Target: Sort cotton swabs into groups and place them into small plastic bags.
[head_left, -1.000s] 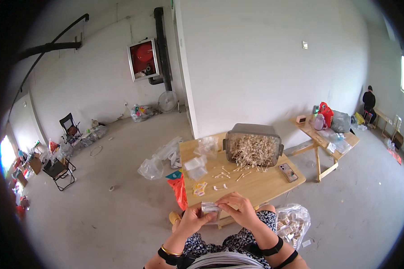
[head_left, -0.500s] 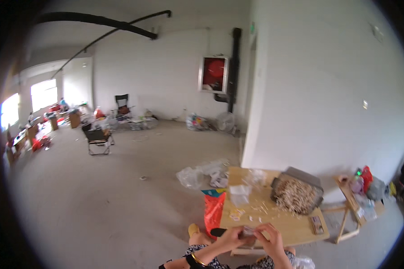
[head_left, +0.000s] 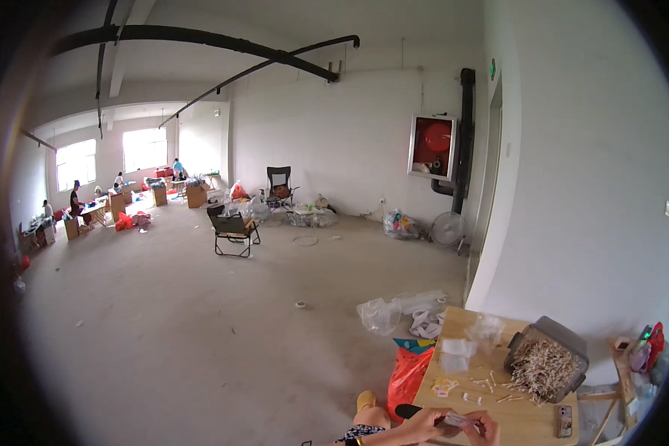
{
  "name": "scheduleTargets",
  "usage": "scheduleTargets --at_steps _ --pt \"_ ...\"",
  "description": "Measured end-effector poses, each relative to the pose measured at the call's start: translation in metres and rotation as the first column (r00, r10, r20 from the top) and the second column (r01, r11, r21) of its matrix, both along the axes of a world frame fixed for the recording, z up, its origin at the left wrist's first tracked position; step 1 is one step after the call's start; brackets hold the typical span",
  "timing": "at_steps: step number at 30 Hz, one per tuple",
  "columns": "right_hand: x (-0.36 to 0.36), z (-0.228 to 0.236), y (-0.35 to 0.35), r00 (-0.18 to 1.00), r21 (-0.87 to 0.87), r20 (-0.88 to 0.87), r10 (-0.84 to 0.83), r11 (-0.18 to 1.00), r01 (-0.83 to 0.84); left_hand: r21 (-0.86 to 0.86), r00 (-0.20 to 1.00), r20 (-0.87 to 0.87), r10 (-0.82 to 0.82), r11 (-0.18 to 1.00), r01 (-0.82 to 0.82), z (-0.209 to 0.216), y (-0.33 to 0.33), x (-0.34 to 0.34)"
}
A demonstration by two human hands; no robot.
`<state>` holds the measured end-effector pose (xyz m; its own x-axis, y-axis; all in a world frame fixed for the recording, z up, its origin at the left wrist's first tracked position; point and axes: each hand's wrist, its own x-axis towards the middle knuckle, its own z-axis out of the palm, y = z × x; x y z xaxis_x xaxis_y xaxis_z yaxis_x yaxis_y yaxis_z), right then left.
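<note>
My left hand (head_left: 427, 426) and my right hand (head_left: 486, 430) are together at the near edge of the wooden table (head_left: 432, 379). Between them is a small clear, whitish plastic packet (head_left: 459, 421), pinched by the fingers of both. What it contains is too small to make out. Just beyond my hands, a few loose cotton swabs (head_left: 487, 382) and small yellow-and-white cards (head_left: 444, 386) lie on the tabletop. A grey plastic bin (head_left: 565, 336), tipped toward me, holds a large heap of cotton swabs (head_left: 544, 369).
Clear bags (head_left: 458, 355) lie on the table, and a phone (head_left: 565, 421) at its right side. A red bag (head_left: 409, 377) hangs at the left edge. Plastic wrapping (head_left: 383, 316) is on the floor. Folding chairs (head_left: 234, 229), a fan (head_left: 447, 229) and distant people (head_left: 75, 199) are farther off.
My view has turned left and up, so the table and hands sit farther right and lower in the picture. Both hands stay together at the packet.
</note>
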<state>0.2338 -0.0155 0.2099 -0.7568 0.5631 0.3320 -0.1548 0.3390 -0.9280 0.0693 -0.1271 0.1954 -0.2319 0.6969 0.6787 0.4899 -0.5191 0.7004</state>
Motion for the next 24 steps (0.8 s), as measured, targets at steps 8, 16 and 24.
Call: scheduleTargets --at_steps 8,16,24 --pt "-0.014 -0.040 0.010 0.994 -0.170 -0.079 -0.078 0.983 0.063 -0.341 0.998 -0.030 0.046 0.939 -0.054 0.027 -0.014 0.001" --pt "-0.009 -0.015 0.005 0.989 -0.172 -0.127 -0.073 0.984 0.050 -0.261 0.991 0.133 0.002 0.965 0.033 0.002 -0.001 -0.020" --pt "-0.001 -0.012 0.008 0.985 -0.049 -0.072 -0.155 0.987 0.152 -0.389 0.993 0.079 0.089 0.920 -0.051 0.011 0.003 -0.013"
